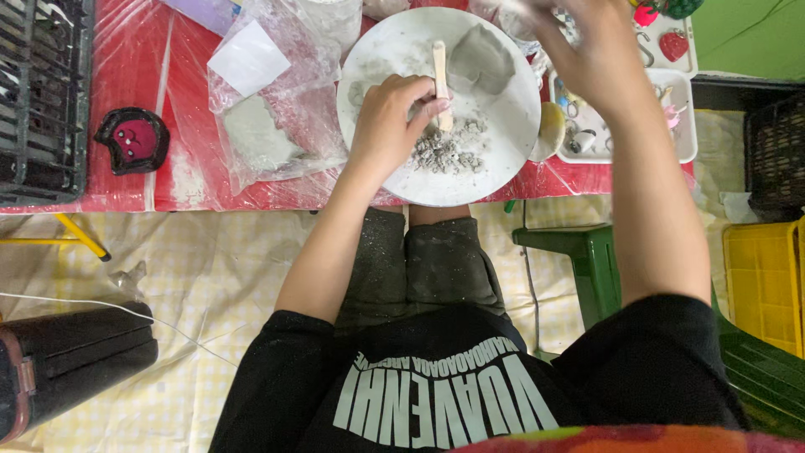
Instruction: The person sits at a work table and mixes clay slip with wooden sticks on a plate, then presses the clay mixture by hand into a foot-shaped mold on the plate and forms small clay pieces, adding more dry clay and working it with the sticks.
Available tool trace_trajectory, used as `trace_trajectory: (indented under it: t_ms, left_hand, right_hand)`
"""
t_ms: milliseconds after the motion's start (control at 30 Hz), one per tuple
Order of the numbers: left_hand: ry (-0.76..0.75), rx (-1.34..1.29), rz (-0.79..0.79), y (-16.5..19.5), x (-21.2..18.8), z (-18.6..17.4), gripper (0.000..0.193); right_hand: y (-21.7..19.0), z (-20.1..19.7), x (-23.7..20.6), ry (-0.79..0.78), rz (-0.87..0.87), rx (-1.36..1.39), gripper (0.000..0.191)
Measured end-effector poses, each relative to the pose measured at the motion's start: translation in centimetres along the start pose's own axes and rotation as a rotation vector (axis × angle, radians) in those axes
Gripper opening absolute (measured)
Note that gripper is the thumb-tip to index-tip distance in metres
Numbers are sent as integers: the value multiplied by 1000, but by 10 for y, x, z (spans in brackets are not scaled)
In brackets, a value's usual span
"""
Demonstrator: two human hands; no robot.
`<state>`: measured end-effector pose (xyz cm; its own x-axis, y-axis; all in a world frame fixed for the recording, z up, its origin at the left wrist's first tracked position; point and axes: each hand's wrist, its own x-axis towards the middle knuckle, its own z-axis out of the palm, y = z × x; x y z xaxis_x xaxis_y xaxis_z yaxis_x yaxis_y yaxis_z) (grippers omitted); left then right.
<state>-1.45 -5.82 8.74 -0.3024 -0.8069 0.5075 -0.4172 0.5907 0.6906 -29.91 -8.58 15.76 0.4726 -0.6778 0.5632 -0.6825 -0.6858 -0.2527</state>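
Note:
My left hand (390, 117) grips a flat wooden stick (440, 71), its lower end pressed into a heap of grey clay crumbs (449, 151) on a round white plate (507, 168). A larger grey clay lump (480, 60) sits at the plate's far side. My right hand (579, 42) is raised and blurred above the plate's far right rim, fingers partly curled. Whether it holds anything I cannot tell.
The plate lies on a red plastic-covered table (126, 67). A clear plastic bag with a flat clay slab (256, 134) lies left of it. A dark red-and-black dish (132, 138) is farther left. A white tray of small trinkets (671, 134) sits right. Green stool (587, 260), yellow crate (763, 281).

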Motion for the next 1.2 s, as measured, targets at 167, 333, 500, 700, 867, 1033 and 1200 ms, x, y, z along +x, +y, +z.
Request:
trace_trajectory:
  t_ms: [167, 333, 500, 700, 867, 1033, 1200]
  left_hand:
    - [-19, -48, -23, -5, 5, 6, 15]
    - [-42, -26, -25, -7, 9, 8, 17]
    - [-79, 35, -7, -8, 11, 5, 18]
    - [-94, -10, -34, -12, 9, 9, 19]
    - [-81, 27, -4, -15, 4, 15, 21]
    - [-10, -69, -10, -6, -1, 25, 27]
    - [-28, -3, -85, 1, -2, 30, 23]
  right_hand:
    - [-39, -27, -66, -153, 54, 12, 20]
    - [-53, 11, -86, -174, -33, -171, 32]
    - [-47, 25, -89, -234, -83, -138, 35]
    - [-48, 28, -95, -305, -15, -110, 35]
    - [-46, 24, -100, -282, 17, -73, 40]
    - [-45, 16, -108, -216, 51, -96, 37]
    - [-40, 8, -118, -169, 107, -48, 33]
